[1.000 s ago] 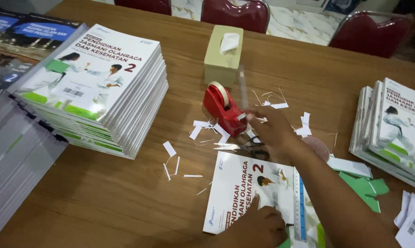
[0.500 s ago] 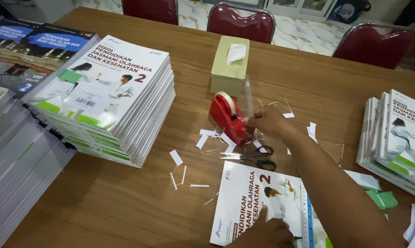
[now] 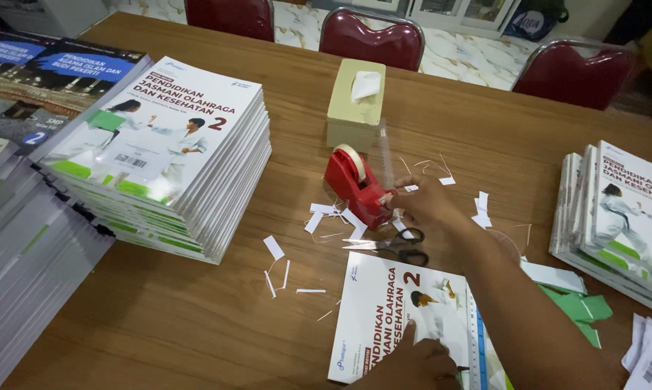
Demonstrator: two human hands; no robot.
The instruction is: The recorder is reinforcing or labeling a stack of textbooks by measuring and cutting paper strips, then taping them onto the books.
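Tape: a clear strip (image 3: 385,155) is standing up from the red tape dispenser (image 3: 357,186), pinched in the right hand (image 3: 428,204).
Right hand: is reaching across the worktop (image 3: 160,318), fingers closing on the strip's lower end beside the dispenser.
Left hand: (image 3: 411,361) is lying flat, released, pressing the book (image 3: 398,314) at the near edge.
Scissors: (image 3: 391,248) are lying between dispenser and book.
Tissue box: (image 3: 356,103) is sitting just behind the dispenser.
Book stack: (image 3: 160,155) is sitting well to the left.
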